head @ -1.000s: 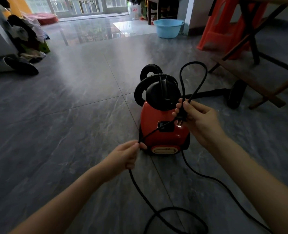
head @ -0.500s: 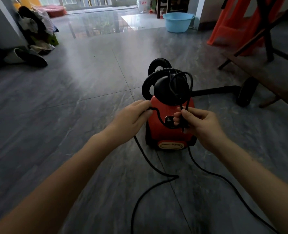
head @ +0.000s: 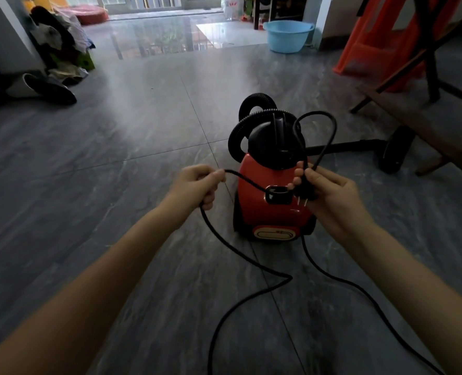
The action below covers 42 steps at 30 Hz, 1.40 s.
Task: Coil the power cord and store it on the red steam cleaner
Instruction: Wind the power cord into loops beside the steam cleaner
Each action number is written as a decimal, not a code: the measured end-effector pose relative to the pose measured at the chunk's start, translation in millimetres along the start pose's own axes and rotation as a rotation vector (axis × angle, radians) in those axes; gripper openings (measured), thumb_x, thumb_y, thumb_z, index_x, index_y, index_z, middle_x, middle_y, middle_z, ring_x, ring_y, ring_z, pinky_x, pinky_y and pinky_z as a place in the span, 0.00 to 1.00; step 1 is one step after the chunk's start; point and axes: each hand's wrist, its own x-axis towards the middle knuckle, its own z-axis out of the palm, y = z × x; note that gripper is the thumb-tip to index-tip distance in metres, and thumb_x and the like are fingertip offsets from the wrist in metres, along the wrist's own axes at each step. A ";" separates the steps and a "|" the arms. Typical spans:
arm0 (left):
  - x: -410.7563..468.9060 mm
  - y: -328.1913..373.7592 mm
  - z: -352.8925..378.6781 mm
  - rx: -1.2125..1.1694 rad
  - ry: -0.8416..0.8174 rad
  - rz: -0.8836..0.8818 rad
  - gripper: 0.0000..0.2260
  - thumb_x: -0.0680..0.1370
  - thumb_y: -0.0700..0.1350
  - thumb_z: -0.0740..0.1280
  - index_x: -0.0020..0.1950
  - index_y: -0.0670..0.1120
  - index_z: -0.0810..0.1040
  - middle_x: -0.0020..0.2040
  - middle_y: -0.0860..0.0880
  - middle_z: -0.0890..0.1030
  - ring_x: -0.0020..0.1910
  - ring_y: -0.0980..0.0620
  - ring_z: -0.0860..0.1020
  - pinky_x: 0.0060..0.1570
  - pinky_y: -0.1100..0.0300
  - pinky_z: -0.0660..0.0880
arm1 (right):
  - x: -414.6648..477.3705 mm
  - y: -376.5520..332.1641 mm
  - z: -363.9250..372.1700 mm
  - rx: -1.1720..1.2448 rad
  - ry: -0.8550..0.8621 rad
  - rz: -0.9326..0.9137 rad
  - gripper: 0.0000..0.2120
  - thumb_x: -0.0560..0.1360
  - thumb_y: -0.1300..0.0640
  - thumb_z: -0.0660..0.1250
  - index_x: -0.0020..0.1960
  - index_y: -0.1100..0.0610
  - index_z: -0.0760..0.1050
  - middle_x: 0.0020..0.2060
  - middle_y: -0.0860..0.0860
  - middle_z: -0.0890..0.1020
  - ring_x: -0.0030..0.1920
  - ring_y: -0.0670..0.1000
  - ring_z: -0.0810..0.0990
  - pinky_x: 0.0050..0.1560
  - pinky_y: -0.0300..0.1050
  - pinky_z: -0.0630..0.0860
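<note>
1. The right hand (head: 332, 196) is clamped around the plug end of the power cord (head: 240, 255), prongs poking down out of the fist, just in front of the red steam cleaner (head: 270, 209) standing on the grey tiled floor (head: 116, 131).

2. Big change from half a second ago: the loop (head: 316, 131) rising out of the right hand has opened up tall and wide, arching over the cleaner's black dome, where a moment back it sat small and tight against it.

3. The left hand (head: 197, 185) has swung away to the left. Half a second ago it was right up by the right hand; now it stands apart, fist closed on the cord, a stretch of cord running between the two hands across the cleaner's red front.

4. My read: one turn has just been fed in and the left hand is drawing out slack for the next.

5. Below the left hand the cord drops to the floor, kinks sharply near a tile seam and runs off the bottom edge. A second run trails from under the cleaner toward the bottom right.

6. So plenty remains uncoiled; this looks like an early stage, with storing on the cleaner not yet begun.

7. Watch that kink: it may twist the next loop.
</note>
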 end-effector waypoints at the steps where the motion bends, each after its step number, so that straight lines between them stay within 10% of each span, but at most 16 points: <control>1: -1.0 -6.2 -2.8 -0.009 -0.030 -0.062 0.10 0.80 0.44 0.65 0.45 0.37 0.77 0.29 0.49 0.65 0.25 0.54 0.64 0.24 0.63 0.66 | 2.1 -1.2 -1.7 0.021 0.029 -0.009 0.08 0.79 0.69 0.61 0.54 0.69 0.77 0.37 0.55 0.81 0.38 0.50 0.80 0.45 0.45 0.81; 7: -5.5 -40.2 -17.3 0.034 -0.146 -0.241 0.09 0.76 0.44 0.70 0.46 0.38 0.81 0.36 0.45 0.77 0.38 0.51 0.79 0.50 0.53 0.81 | 11.7 -6.1 -14.4 0.135 0.126 -0.047 0.07 0.79 0.69 0.61 0.49 0.66 0.78 0.35 0.53 0.82 0.36 0.48 0.80 0.42 0.43 0.80; 13: -8.1 -20.6 -6.7 0.195 -0.027 0.148 0.06 0.80 0.42 0.66 0.43 0.43 0.74 0.29 0.54 0.69 0.32 0.57 0.70 0.48 0.53 0.79 | 7.9 1.8 -18.5 -0.067 0.079 -0.080 0.07 0.79 0.66 0.63 0.54 0.66 0.78 0.40 0.56 0.83 0.42 0.52 0.83 0.50 0.48 0.81; 19: -14.3 22.3 10.1 0.627 -0.284 0.414 0.06 0.80 0.43 0.64 0.43 0.50 0.72 0.35 0.50 0.73 0.34 0.54 0.74 0.41 0.51 0.79 | 6.9 5.2 -17.0 -0.158 0.038 -0.066 0.22 0.70 0.60 0.71 0.62 0.68 0.77 0.45 0.55 0.86 0.47 0.51 0.84 0.53 0.47 0.81; 24: -14.0 37.6 28.5 0.711 -0.411 0.488 0.06 0.79 0.44 0.65 0.42 0.47 0.72 0.36 0.48 0.76 0.35 0.50 0.74 0.39 0.53 0.73 | 3.6 13.7 -15.1 -0.305 0.056 -0.049 0.13 0.70 0.61 0.73 0.54 0.60 0.81 0.41 0.53 0.87 0.43 0.49 0.85 0.50 0.45 0.82; 30: -2.0 40.7 36.1 0.535 -0.266 0.538 0.04 0.78 0.39 0.66 0.45 0.41 0.80 0.36 0.57 0.76 0.37 0.62 0.74 0.40 0.71 0.67 | -6.5 24.0 -1.3 -0.257 -0.155 0.091 0.15 0.73 0.60 0.69 0.56 0.67 0.79 0.39 0.55 0.86 0.40 0.51 0.85 0.44 0.43 0.81; 42: 2.3 21.7 20.0 0.544 0.036 0.439 0.03 0.76 0.43 0.70 0.43 0.46 0.81 0.38 0.51 0.81 0.39 0.56 0.76 0.38 0.72 0.69 | -9.1 12.9 3.7 -0.209 -0.361 0.202 0.10 0.80 0.68 0.59 0.59 0.66 0.74 0.50 0.58 0.85 0.53 0.59 0.84 0.50 0.49 0.82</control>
